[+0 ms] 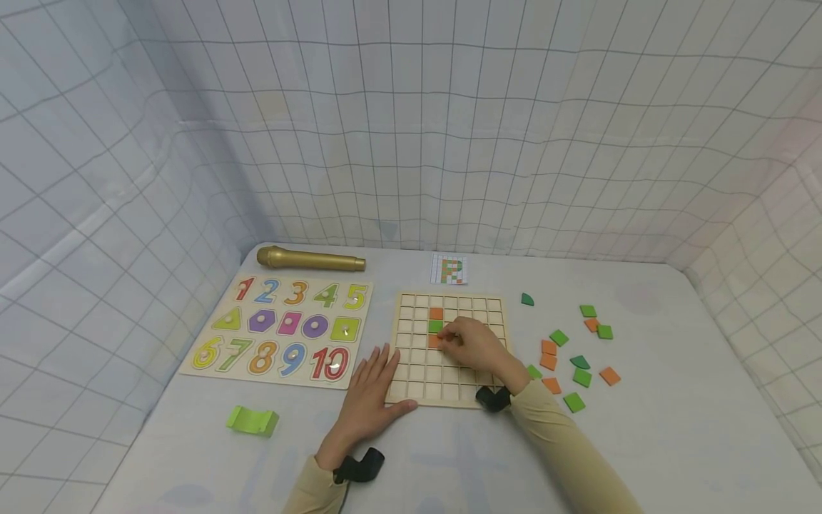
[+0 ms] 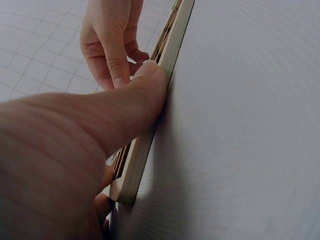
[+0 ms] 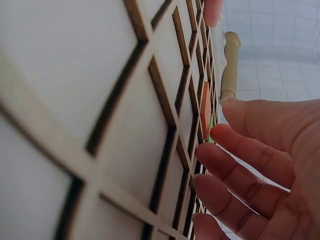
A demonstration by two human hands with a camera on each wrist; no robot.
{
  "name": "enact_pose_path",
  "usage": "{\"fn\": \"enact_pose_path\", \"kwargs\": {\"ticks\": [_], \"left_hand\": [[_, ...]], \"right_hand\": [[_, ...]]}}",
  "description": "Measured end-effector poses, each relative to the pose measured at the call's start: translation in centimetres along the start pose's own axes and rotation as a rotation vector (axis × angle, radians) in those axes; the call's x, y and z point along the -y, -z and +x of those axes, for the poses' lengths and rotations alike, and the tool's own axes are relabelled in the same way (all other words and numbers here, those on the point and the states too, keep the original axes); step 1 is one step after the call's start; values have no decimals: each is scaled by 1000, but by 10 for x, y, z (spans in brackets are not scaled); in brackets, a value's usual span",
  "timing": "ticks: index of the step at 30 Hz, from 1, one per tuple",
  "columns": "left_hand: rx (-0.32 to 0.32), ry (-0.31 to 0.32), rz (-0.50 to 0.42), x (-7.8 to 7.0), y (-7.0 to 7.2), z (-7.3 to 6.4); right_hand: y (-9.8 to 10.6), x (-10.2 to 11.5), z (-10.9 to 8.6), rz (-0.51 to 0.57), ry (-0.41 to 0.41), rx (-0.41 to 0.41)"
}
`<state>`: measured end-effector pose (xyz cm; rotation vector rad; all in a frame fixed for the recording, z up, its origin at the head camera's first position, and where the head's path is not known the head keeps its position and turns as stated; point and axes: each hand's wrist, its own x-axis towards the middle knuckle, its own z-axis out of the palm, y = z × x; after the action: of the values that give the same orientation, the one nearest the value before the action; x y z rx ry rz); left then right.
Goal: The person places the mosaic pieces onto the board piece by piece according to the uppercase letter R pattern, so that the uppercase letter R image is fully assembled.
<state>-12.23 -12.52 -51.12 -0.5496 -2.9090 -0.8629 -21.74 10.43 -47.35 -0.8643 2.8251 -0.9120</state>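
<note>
A wooden grid board (image 1: pixel 424 391) lies on the table with a short column of tiles: an orange tile (image 1: pixel 437 313), a green tile (image 1: pixel 435 326) and a lower orange tile (image 1: pixel 434 341). My right hand (image 1: pixel 474 346) is over the board, fingertips right at the lower tiles. In the right wrist view, thumb and index finger stand apart with no tile between them; the lower orange tile (image 3: pixel 205 110) sits in its cell. My left hand (image 1: pixel 369 403) rests at the board's lower left corner, fingers extended along its side, thumb (image 2: pixel 135 100) on the near edge.
Several loose green and orange tiles (image 1: pixel 582 378) lie right of the board. A small pattern card (image 1: pixel 449 270) is behind it. On the left are a number-and-shape puzzle (image 1: pixel 257 380), a gold microphone (image 1: pixel 311 258) and a green block (image 1: pixel 253 421). Grid-patterned curtains (image 1: pixel 411 143) surround the table.
</note>
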Motion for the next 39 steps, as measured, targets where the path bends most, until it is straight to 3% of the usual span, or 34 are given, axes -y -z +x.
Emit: {"fn": "enact_pose_path", "kwargs": {"ticks": [9,14,21,27,31,39], "left_hand": [[0,1,3,1,-1,0],[-2,3,-2,-1,0,1],[-13,-4,5,-1,1,0],[-11,4,5,1,0,0],[-19,-3,1,3,0,0],[-18,-4,0,3,-1,-1]], "right_hand": [[3,-6,-6,54,-8,-65],[14,-14,-17,73,-37,-198],[36,-33,-37,18,-22,-426],[53,-51,-54,-63,-115,-537],[64,-62,-66,-87,-210,-553],[81,-77,-84,-149,-416,-478]]}}
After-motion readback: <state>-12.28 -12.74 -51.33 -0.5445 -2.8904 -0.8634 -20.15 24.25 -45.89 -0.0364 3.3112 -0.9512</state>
